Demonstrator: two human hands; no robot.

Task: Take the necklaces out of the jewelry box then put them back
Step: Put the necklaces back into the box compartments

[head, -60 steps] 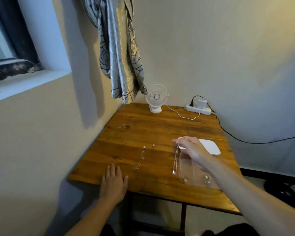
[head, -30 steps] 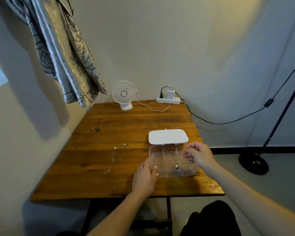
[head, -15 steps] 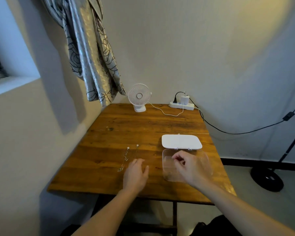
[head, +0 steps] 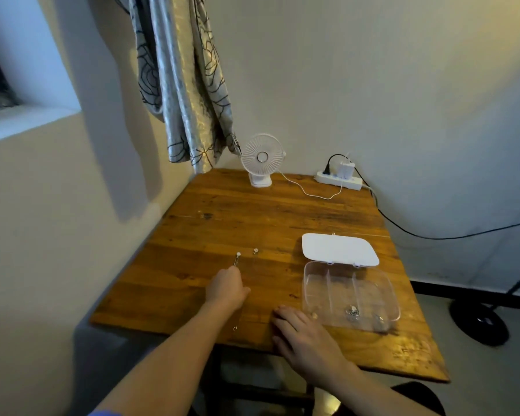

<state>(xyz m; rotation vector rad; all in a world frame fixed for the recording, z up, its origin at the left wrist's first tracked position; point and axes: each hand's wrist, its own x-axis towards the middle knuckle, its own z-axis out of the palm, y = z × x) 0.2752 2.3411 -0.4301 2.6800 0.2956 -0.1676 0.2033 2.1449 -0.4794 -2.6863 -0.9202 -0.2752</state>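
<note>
the left hand (head: 226, 287) sits at centre frame on the brown wooden bench (head: 252, 217), its fingers curled over the near end of a thin silver necklace (head: 237, 259); whether it grips it i cannot tell. the right hand (head: 305, 333) lies flat and spread, lower centre, just beside the clear plastic jewelry box (head: 350, 294), whose white lid (head: 338, 250) is folded back.
</note>
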